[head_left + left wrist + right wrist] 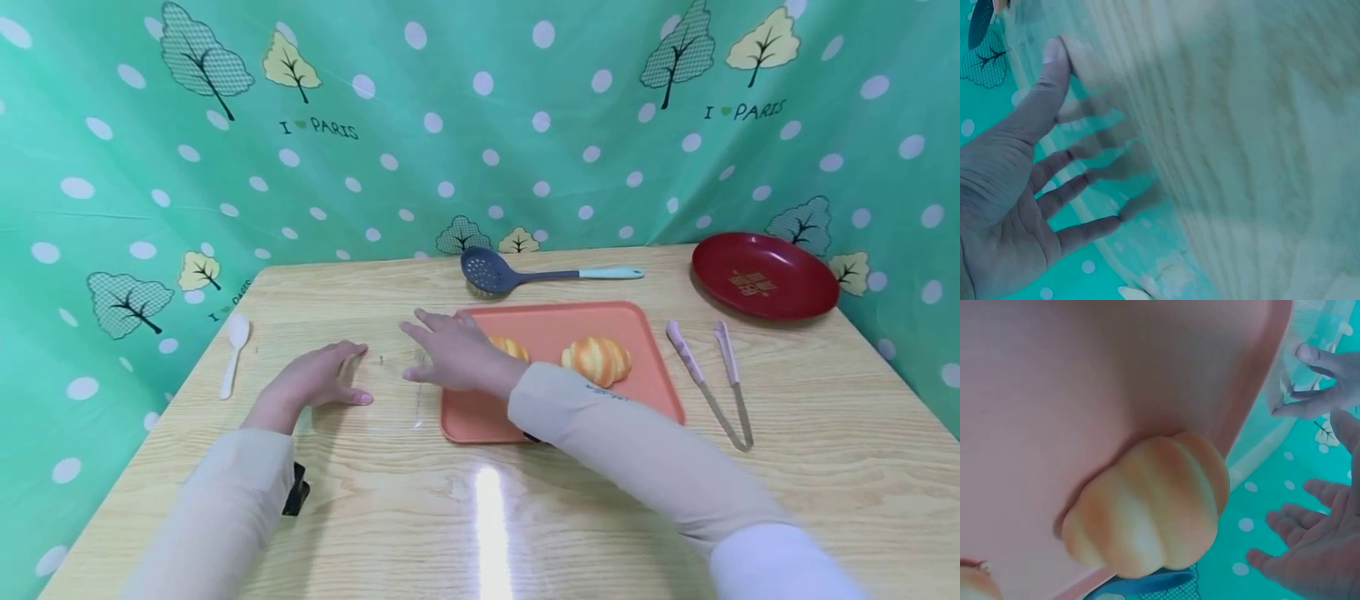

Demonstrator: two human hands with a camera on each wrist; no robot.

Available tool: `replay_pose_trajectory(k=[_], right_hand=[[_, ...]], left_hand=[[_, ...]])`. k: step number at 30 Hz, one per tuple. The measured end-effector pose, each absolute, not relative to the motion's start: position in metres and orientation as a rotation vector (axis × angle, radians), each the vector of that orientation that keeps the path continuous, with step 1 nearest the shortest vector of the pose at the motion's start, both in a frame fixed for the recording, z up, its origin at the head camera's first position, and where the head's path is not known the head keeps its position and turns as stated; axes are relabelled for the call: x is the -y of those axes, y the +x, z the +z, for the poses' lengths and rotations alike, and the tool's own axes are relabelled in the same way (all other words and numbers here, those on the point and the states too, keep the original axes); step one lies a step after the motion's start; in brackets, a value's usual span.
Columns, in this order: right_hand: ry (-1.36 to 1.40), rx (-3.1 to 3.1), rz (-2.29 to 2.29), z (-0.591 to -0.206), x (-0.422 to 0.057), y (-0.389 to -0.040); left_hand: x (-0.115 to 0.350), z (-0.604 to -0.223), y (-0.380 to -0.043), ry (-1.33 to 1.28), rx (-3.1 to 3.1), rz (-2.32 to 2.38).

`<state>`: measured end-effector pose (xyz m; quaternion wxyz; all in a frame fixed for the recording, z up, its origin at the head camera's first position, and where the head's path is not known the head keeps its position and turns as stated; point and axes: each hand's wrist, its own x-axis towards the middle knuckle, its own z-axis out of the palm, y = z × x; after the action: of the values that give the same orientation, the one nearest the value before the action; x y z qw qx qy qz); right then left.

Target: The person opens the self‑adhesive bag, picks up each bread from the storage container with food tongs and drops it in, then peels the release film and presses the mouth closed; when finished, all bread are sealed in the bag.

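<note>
My left hand (315,377) is low over the left part of the wooden table (390,517), with thumb and fingers spread apart. In the left wrist view its fingertips are right at the glossy tabletop, meeting their reflections. My right hand (461,354) reaches over the left edge of a pink tray (555,317), fingers extended and nothing in them. Two croissant-shaped breads lie on the tray: one bread (512,347) is partly hidden behind the right hand, the other bread (597,360) shows fully. Between the hands, faint straight lines and a small glint (417,424) mark the tabletop.
A blue slotted spoon (491,271) lies behind the tray. Tongs (708,387) with lilac grips lie right of it, a dark red plate (765,279) at the back right. A white spoon (234,350) lies at the left edge. A green dotted cloth (480,125) hangs behind.
</note>
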<state>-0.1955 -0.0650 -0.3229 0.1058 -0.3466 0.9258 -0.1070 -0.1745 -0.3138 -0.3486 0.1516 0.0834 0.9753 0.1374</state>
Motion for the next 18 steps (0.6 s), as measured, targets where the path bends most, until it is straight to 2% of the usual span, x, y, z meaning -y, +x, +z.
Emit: replay_pose_trajectory(k=[18], right_hand=[[-0.885, -2.732, 0.087, -0.338, 0.097, -0.206]], left_hand=[[0.304, -0.34, -0.175, 0.222, -2.811, 0.323]])
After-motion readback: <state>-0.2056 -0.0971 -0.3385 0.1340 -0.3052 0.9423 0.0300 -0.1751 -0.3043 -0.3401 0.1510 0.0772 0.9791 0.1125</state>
